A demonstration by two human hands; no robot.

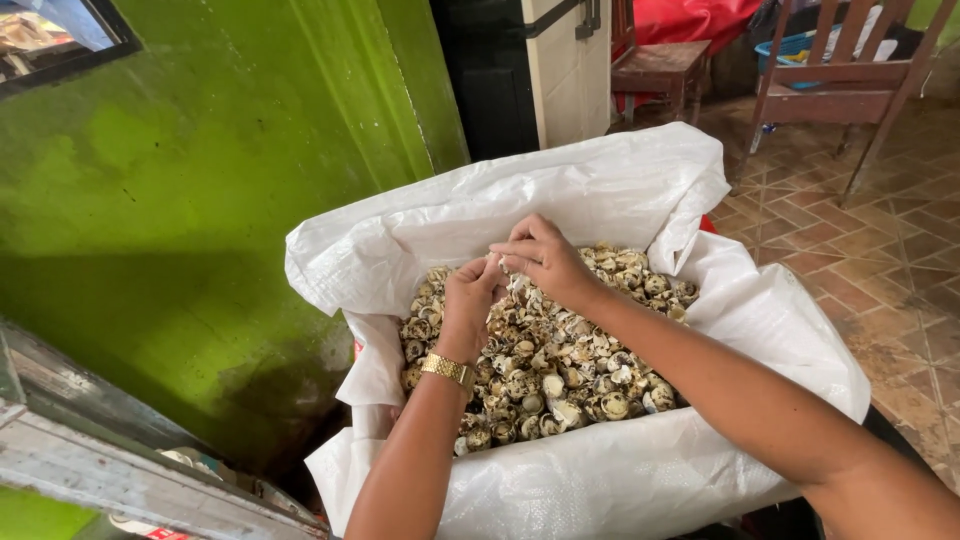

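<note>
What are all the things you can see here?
Sack: one, white, open, centre.
Broken speckled shells: too many to count, cream and brown, filling the sack.
Wall: one, green, left.
Wooden chairs: two, brown, top right.
Tiled floor: brown, right.
Red cloth: one, top, behind the chairs.
Blue tub: one, top right.
Wristwatch: one, gold, on the left wrist.
Left hand: over the shells, pinching a small piece.
Right hand: fingertips meeting the left hand's.

Both hands, left (pixel 470 300) and right (pixel 545 258), meet, fingertips pinched.
</note>
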